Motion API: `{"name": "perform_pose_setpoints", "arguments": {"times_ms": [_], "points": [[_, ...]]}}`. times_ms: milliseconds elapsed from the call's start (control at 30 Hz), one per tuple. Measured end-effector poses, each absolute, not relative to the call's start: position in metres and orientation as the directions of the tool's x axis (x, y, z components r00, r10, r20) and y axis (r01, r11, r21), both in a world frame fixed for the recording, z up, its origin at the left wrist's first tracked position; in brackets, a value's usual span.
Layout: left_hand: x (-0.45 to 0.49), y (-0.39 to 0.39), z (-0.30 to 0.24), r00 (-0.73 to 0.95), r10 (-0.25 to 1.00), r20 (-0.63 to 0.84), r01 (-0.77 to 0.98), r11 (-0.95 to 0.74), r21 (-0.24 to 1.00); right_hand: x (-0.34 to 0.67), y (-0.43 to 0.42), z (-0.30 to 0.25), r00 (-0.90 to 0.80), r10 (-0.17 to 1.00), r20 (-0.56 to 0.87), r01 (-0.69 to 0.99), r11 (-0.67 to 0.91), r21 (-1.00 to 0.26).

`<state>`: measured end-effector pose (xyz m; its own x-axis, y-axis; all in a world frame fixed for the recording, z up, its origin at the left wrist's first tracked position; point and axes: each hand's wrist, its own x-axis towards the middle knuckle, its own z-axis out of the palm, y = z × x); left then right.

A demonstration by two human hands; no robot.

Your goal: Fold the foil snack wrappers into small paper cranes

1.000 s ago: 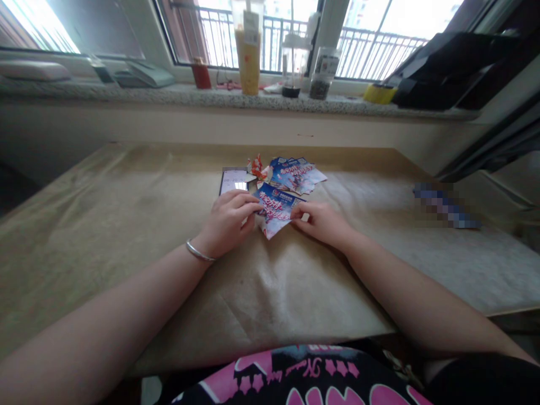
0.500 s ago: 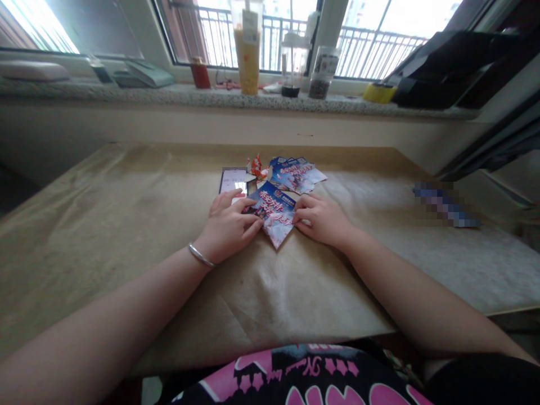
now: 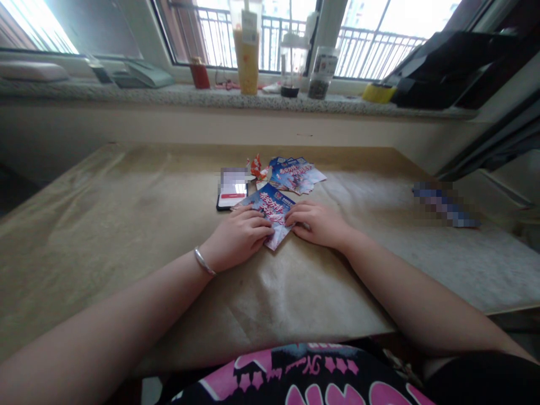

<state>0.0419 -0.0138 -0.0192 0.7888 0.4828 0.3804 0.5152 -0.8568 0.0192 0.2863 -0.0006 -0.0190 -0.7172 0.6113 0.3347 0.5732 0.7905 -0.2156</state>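
A blue printed paper sheet [image 3: 270, 211] with red lettering lies folded on the brown paper-covered table [image 3: 126, 225]. My left hand [image 3: 238, 236], with a silver bracelet at the wrist, presses on its left part with fingers curled. From the other side my right hand [image 3: 316, 222] holds the sheet down, fingers bent on its right edge. A pile of similar blue sheets [image 3: 295, 174] lies just behind. A small red folded paper figure [image 3: 256, 167] sits beside the pile. A phone [image 3: 232, 188] with a lit screen rests left of the sheet.
The window sill behind carries a tall orange drink cup [image 3: 247, 48], a red jar [image 3: 200, 73], a dark jar [image 3: 318, 73], a yellow tape roll [image 3: 377, 93] and a black bag [image 3: 442, 67]. A blurred object [image 3: 445, 205] lies at the table's right.
Both hands slid closer together on the sheet and pressed it flatter. My left hand moved off the phone, which now shows fully.
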Motion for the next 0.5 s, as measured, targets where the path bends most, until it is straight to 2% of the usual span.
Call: {"name": "perform_pose_setpoints", "arguments": {"times_ms": [300,500], "points": [[0.0406,-0.0073,-0.0248,0.833,0.443,0.333,0.382,-0.894,0.235,0.2828,0.0018,-0.0270,-0.681,0.631,0.372,0.552,0.776,-0.305],[0.0412,-0.0067,-0.0254,0.830,0.463,0.312,0.396,-0.882,0.258,0.2782,0.0019,-0.0286,-0.652,0.643,0.402,0.552,0.766,-0.330]]}}
